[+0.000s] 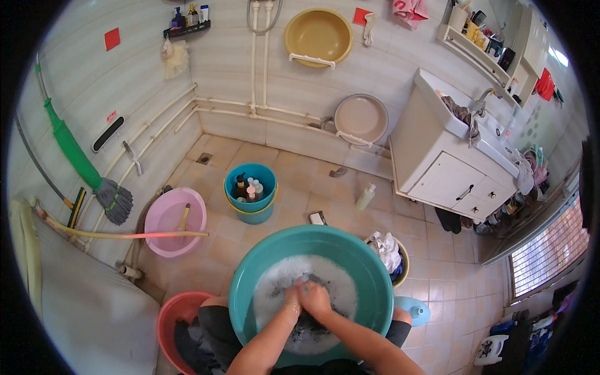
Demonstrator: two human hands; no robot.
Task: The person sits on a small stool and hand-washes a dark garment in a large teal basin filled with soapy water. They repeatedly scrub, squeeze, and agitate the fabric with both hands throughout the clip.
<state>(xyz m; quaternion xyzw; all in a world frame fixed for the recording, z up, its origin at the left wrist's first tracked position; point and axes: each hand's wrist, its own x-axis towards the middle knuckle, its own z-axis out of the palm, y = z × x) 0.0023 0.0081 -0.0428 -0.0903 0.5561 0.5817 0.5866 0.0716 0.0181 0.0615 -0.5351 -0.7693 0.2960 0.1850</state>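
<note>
A big teal basin (245,294) of sudsy water stands between my knees. Over its middle, my left hand (292,295) and my right hand (315,297) are pressed together, fingers closed. Dark wet cloth (308,326) lies in the foam (275,278) beneath them, and a bit of it shows at my fingers. How much of the cloth is inside my grip is hidden by the hands themselves.
To the left are a red tub (164,325) with dark clothes and a pink basin (153,240) under a yellow hose (125,235). Beyond stands a blue bucket (255,217) of bottles. At right are a laundry basket (405,262), a light-blue jug (415,310) and a sink cabinet (437,175).
</note>
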